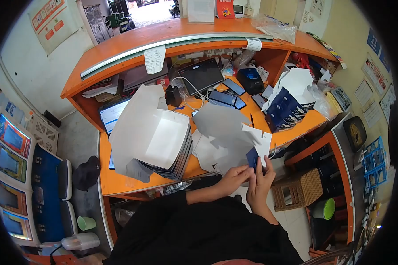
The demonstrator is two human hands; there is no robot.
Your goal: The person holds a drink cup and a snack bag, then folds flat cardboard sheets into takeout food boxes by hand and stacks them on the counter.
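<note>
Both of my hands are at the front edge of the orange desk, gripping a cardboard box blank (262, 140) that is white on one face and dark blue on the other. My left hand (235, 179) pinches its lower edge by the blue flap. The fingers of my right hand (261, 180) press along the same flap from the right. Grey-white flat cardboard sheets (208, 152) lie just beyond; I cannot tell where the held blank ends and they begin. To the left rises a nested stack of open white boxes (166, 139). A second stack, blue outside (287, 110), stands at the right.
Several phones (223, 98), a black tablet (202, 76), a card terminal (250, 81) and white cables crowd the back of the desk (106, 179). A raised orange counter (119, 52) bounds it behind. A brown woven stool (298, 190) stands below right.
</note>
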